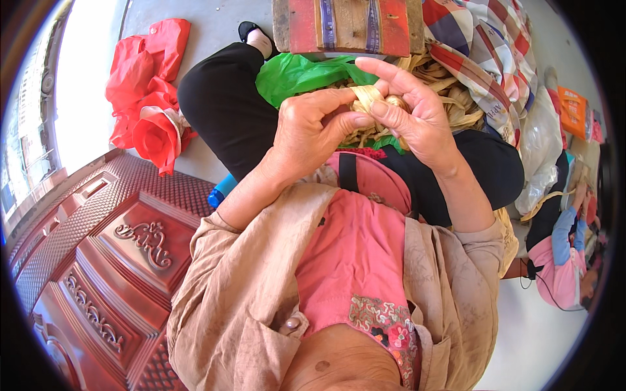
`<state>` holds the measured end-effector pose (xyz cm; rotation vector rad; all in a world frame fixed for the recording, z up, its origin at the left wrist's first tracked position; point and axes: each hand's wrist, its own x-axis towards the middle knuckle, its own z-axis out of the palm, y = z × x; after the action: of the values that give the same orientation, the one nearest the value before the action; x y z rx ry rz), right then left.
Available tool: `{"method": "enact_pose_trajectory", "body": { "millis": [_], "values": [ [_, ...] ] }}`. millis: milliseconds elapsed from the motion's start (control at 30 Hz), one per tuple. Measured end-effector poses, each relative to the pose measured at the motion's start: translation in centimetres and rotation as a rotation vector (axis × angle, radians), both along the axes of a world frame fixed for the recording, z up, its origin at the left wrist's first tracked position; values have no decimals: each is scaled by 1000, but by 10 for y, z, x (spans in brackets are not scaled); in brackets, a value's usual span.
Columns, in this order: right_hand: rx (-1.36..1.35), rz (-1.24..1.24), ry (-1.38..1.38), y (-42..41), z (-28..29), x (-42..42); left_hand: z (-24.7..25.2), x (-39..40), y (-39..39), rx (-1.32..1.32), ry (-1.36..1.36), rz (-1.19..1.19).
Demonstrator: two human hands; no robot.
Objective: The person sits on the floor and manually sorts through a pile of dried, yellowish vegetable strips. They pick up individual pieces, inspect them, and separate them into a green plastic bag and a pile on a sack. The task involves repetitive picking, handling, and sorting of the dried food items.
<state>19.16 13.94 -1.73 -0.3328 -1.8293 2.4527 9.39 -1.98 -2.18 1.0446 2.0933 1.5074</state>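
Between my hands, over my lap, is a small coil of pale yellow dried plant strip point(366, 96), probably husk. My left hand point(308, 124) pinches its left side between thumb and fingers. My right hand point(415, 115) presses the near side with the thumb, its index finger stretched out. Part of the coil is hidden behind the right fingers. Below and beyond the hands lies a heap of similar dried strips point(457, 105). A crumpled green plastic bag point(298, 73) spreads around the left of that heap.
Ahead stands a red-painted wooden stool or bench point(345, 24) with purple printed bands. Checked cloth point(489, 54) hangs right of it. Red sheet material point(146, 97) lies left, near an ornate reddish door panel point(146, 239). A person point(557, 259) sits at far right, handling a strip.
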Motion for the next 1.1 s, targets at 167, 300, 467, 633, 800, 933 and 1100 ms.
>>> {"method": "enact_pose_trajectory", "body": {
  "millis": [167,300,467,633,800,933,1100],
  "values": [
    [124,-22,-3,9,-6,3,10,-22,-4,-27,-775,5],
    [99,24,-80,32,3,13,2,-41,-16,189,-824,129],
    [829,30,5,31,-13,10,-10,-37,-16,1,-223,150],
    [1246,-102,313,24,-21,5,9,-36,-23,-55,-13,211],
    [1443,-153,541,11,-20,-4,-3,-12,-1,-113,-173,62],
    [1415,-183,479,6,-26,-2,-9,-11,1,-56,-35,68],
    [1173,-115,278,-12,-30,1,-14,-17,4,-70,527,94]
  ]
}}
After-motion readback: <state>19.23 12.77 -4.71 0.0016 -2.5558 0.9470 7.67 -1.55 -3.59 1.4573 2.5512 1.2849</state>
